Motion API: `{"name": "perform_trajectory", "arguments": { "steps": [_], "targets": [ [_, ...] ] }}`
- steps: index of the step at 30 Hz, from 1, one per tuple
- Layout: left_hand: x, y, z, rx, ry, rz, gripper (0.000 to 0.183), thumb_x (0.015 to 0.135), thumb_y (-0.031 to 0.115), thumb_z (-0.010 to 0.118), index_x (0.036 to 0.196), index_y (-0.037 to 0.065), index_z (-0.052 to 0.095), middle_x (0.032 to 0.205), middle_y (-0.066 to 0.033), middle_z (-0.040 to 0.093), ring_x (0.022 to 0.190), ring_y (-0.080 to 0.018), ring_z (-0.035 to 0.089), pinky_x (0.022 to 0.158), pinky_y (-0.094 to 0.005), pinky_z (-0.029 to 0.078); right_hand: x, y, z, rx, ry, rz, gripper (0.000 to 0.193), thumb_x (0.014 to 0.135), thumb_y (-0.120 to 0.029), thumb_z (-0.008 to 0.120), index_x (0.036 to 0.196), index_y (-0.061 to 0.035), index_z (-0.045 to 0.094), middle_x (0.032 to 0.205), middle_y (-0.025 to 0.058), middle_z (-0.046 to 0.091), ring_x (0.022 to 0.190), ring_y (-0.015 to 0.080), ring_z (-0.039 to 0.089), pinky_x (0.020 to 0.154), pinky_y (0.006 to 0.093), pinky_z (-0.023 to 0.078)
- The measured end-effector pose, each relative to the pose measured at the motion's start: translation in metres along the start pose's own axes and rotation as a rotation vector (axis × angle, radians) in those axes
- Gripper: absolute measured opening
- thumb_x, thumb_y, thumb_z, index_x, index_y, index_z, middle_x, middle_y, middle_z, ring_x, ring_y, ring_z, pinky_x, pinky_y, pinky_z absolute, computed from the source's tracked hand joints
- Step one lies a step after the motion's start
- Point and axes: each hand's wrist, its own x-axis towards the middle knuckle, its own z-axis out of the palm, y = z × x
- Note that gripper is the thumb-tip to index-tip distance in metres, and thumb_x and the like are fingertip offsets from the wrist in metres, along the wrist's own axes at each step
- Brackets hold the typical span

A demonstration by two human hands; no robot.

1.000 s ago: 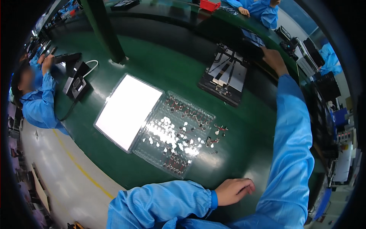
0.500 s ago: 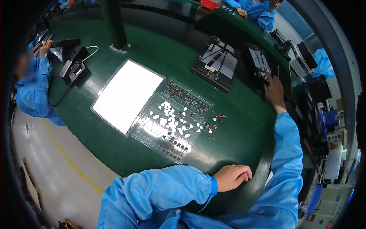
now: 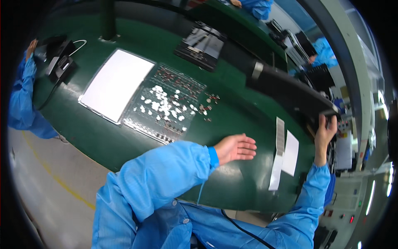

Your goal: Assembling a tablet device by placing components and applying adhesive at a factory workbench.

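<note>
My right hand (image 3: 325, 133) pinches the near right end of a long black slab-like panel (image 3: 290, 91), which is tilted and smeared by motion. Its exact kind I cannot make out. My left hand (image 3: 236, 148) hovers low over the green table, fingers stretched out and holding nothing. Beyond it sits a clear plastic tray (image 3: 143, 120) with white round pieces (image 3: 163, 103) and small wired round parts (image 3: 176, 79). Several loose wired parts (image 3: 205, 108) lie on the table beside the tray. Near my right forearm are a white sheet (image 3: 291, 151) and a long label strip (image 3: 280, 136).
A white-covered flat tray (image 3: 118, 85) adjoins the clear one. An opened flat device (image 3: 202, 45) lies at the back. A green post (image 3: 107, 20) rises from the table (image 3: 236, 120). Small black equipment (image 3: 62, 66) stands by a co-worker's blue sleeve (image 3: 25, 99) on the left.
My right hand has come nearer and to the right, lifting the black panel off the right side. The paper and strip now show. My left hand has turned and spread its fingers; the view has shifted.
</note>
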Motion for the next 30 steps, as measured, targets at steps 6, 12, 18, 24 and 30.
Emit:
{"name": "perform_trajectory", "arguments": {
  "steps": [6,12,18,24,30],
  "targets": [
    [0.005,-0.007,-0.006,-0.098,-0.348,-0.449,0.067,0.103,0.054,0.035,0.137,-0.003,0.046,0.13,-0.0191,0.057,0.121,-0.0283,0.058,0.105,-0.0429,0.047,-0.094,-0.081,-0.025,0.648,-0.389,0.25,0.021,0.085,-0.012,0.071,0.1,-0.0018,0.061,0.11,0.0247,0.067,0.108,0.0344,0.065,0.086,0.0404,0.055],
    [-0.018,-0.008,0.007,0.445,-0.305,-0.214,0.065,0.099,0.015,0.058,0.153,0.004,0.024,0.112,-0.0009,0.057,0.089,-0.0069,0.059,0.081,-0.0211,0.05,-0.162,-0.079,-0.014,0.199,-0.302,0.163,0.03,0.086,0.001,0.065,0.116,-0.0027,0.064,0.127,0.0158,0.066,0.108,0.0217,0.065,0.087,0.0293,0.05],
    [-0.012,0.02,0.011,0.792,0.098,0.346,0.066,0.096,0.015,0.063,0.152,0.006,0.028,0.139,-0.0092,0.051,0.126,-0.0166,0.049,0.107,-0.0313,0.039,-0.266,-0.013,-0.034,-0.195,-0.312,0.294,0.032,0.086,-0.006,0.068,0.118,-0.0065,0.065,0.126,0.0079,0.066,0.118,0.027,0.061,0.098,0.0375,0.047],
    [-0.018,0.024,-0.002,1.027,0.339,0.479,0.058,0.1,0.015,0.057,0.15,0.002,0.031,0.138,-0.0104,0.052,0.123,-0.0173,0.051,0.105,-0.03,0.039,-0.264,-0.025,-0.013,-0.226,-0.312,0.09,0.031,0.082,-0.01,0.072,0.113,-0.0109,0.067,0.11,0.007,0.069,0.102,0.0302,0.062,0.088,0.0409,0.05],
    [-0.026,0.019,0.002,1.069,0.476,0.458,0.05,0.099,0.01,0.056,0.144,-0.001,0.037,0.131,-0.01,0.056,0.116,-0.0156,0.055,0.102,-0.0287,0.042,-0.245,-0.041,-0.002,-0.145,-0.291,-0.033,0.023,0.081,-0.016,0.074,0.101,-0.0103,0.064,0.091,0.0084,0.066,0.086,0.0308,0.061,0.077,0.0402,0.048]
  ]
}}
